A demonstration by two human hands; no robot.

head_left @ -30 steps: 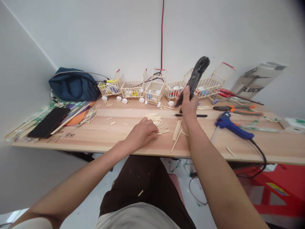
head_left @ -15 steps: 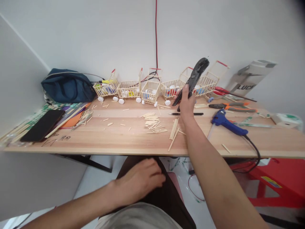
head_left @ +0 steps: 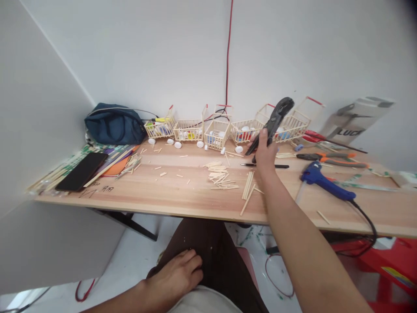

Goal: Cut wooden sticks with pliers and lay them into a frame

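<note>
My right hand (head_left: 266,153) is raised over the wooden table (head_left: 182,195) and grips a black plier-like cutter (head_left: 272,124) by its handles, jaws pointing up and to the right. A pile of short wooden sticks (head_left: 222,175) lies on the table left of that hand, with a few longer sticks (head_left: 248,188) just in front of it. My left hand (head_left: 177,274) rests below the table edge on my lap, on dark brown trousers, fingers loosely curled and lying flat with nothing in them.
Several small stick-built carts (head_left: 217,128) with white wheels line the back wall. A blue glue gun (head_left: 322,181), orange-handled pliers (head_left: 329,157) and a black pen (head_left: 266,165) lie at right. A dark blue bag (head_left: 114,123) and a black phone (head_left: 81,171) are at left. A red stool (head_left: 394,265) stands below right.
My left hand left the stick pile, dropped below the table edge and settled on my lap. The right hand kept holding the cutter in about the same place.
</note>
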